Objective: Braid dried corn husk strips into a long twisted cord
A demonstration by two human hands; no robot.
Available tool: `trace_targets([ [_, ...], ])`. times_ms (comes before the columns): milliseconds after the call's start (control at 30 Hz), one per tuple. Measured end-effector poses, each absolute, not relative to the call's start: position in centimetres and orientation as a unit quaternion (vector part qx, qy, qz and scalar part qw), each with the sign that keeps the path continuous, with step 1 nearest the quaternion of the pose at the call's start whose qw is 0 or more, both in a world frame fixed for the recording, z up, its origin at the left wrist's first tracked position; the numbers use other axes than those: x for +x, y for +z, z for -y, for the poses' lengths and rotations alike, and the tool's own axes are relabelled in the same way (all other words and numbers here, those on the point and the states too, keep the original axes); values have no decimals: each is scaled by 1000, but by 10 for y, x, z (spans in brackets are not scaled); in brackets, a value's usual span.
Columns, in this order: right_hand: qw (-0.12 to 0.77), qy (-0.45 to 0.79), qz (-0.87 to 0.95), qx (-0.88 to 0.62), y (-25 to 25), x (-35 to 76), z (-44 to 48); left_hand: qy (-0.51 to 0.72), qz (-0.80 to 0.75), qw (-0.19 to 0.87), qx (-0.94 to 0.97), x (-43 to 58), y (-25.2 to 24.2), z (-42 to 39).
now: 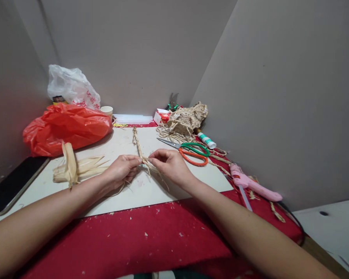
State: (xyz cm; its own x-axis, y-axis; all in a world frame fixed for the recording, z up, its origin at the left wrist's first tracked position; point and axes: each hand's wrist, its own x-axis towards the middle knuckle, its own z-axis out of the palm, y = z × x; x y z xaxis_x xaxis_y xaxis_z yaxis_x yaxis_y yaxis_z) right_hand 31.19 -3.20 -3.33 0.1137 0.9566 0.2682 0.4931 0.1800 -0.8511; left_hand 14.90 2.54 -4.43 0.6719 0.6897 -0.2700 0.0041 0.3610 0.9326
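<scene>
A thin braid of dried corn husk runs away from me over a white board, its knotted end lying at the far side. At its near end, loose strands splay out between my hands. My left hand is closed, pinching the braid's near end between thumb and forefinger. Just to the right, my right hand pinches a strand of the same braid with thumb and fingertip. Flat pieces of corn husk lie on the board left of my left hand.
Scissors with green and orange handles lie right of my hands. Beyond them sits a heap of braided cord. A pink glue gun and glue stick tube lie right; a phone and red plastic bag are left.
</scene>
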Motion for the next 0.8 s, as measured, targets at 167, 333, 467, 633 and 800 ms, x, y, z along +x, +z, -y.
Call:
trace_targets([
  [167, 440, 222, 637, -593, -39, 314, 29, 223, -336, 748, 528, 148, -43, -26],
  [333, 418, 184, 654, -603, -46, 319, 27, 218, -339, 745, 531, 149, -41, -26],
  [467, 396, 164, 660, -617, -47, 320, 25, 219, -350, 732, 542, 151, -43, -26],
  [633, 342, 157, 692, -616, -44, 323, 24, 226, -348, 712, 566, 152, -46, -25],
  [800, 321, 167, 714, -600, -39, 323, 24, 222, -348, 707, 575, 151, -43, -24],
])
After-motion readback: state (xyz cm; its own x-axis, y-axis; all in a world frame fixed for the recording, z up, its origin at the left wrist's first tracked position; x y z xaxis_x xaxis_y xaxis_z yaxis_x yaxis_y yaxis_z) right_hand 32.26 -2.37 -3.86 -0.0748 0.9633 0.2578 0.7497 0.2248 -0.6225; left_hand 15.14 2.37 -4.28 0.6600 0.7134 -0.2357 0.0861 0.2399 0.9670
